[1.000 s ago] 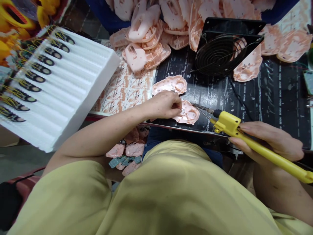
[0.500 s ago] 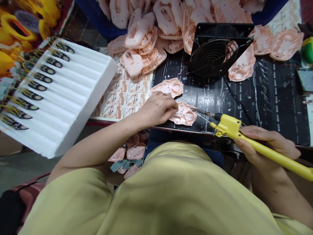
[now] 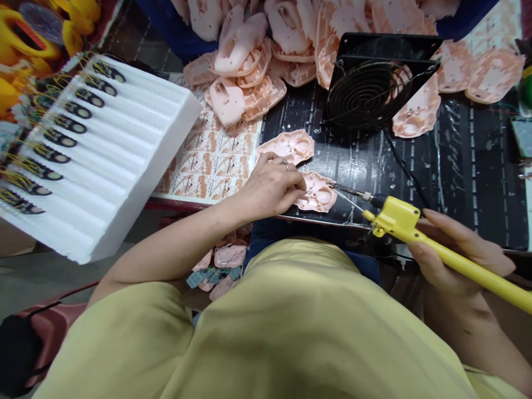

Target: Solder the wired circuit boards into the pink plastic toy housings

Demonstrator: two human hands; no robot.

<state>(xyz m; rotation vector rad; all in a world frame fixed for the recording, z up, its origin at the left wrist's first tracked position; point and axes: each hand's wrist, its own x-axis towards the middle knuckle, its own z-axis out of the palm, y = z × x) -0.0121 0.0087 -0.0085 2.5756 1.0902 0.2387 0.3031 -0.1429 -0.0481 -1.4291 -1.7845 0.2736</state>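
My right hand [image 3: 461, 255] is wrapped round a yellow soldering gun [image 3: 399, 216]. Its dark tip and thin feed tube point left at the right end of a pink plastic shell [image 3: 320, 194], which lies near the table's front edge. At that shell's left end is my left hand [image 3: 276, 185], its fingers bent and pinched together; what they hold, if anything, is too small to make out. A second pink shell [image 3: 297, 145] lies just behind, partly covered by the left hand.
A black fan [image 3: 374, 83] stands behind the shells. Many pink shells [image 3: 228, 102] are heaped at the back beside a blue bin [image 3: 158, 22]. At the left, a white foam tray [image 3: 124, 149] bears several wired black parts. Yellow parts [image 3: 25, 33] fill the back left.
The whole view has shifted slightly. The soldering gun's body sits a little farther from the front shell, its tip still at the right end. My left hand keeps its pinched pose.
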